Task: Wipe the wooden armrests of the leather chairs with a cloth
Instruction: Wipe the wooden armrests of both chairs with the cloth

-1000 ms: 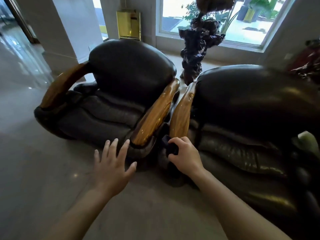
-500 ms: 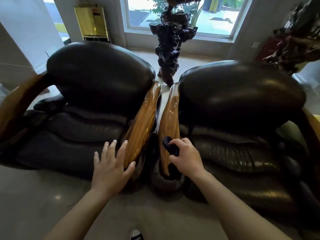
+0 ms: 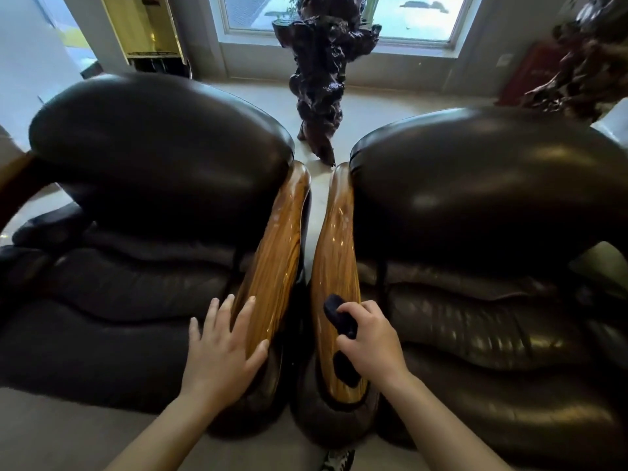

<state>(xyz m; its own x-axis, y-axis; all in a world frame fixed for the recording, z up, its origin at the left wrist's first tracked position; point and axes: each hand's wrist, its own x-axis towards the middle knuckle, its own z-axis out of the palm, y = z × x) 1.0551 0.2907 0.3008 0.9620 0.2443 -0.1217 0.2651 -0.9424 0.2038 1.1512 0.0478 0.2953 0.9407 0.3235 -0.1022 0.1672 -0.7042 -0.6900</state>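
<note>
Two dark leather chairs stand side by side, the left chair (image 3: 142, 205) and the right chair (image 3: 492, 215). Their glossy wooden armrests run next to each other in the middle: the left chair's armrest (image 3: 275, 253) and the right chair's armrest (image 3: 334, 246). My right hand (image 3: 372, 338) is shut on a dark cloth (image 3: 338, 316) and presses it on the near end of the right chair's armrest. My left hand (image 3: 222, 355) lies flat with fingers spread on the near end of the left chair's armrest.
A dark gnarled root sculpture (image 3: 323, 69) stands on the floor behind the gap between the chairs, before a window (image 3: 407, 18). A gold-coloured stand (image 3: 146, 28) is at the back left. Another wooden armrest (image 3: 17, 185) shows at the far left. My shoe (image 3: 338, 460) peeks in below.
The view has come closer and centred on the two inner armrests. My left hand has come to rest on the left chair's armrest. My right hand stays on the right armrest with the cloth.
</note>
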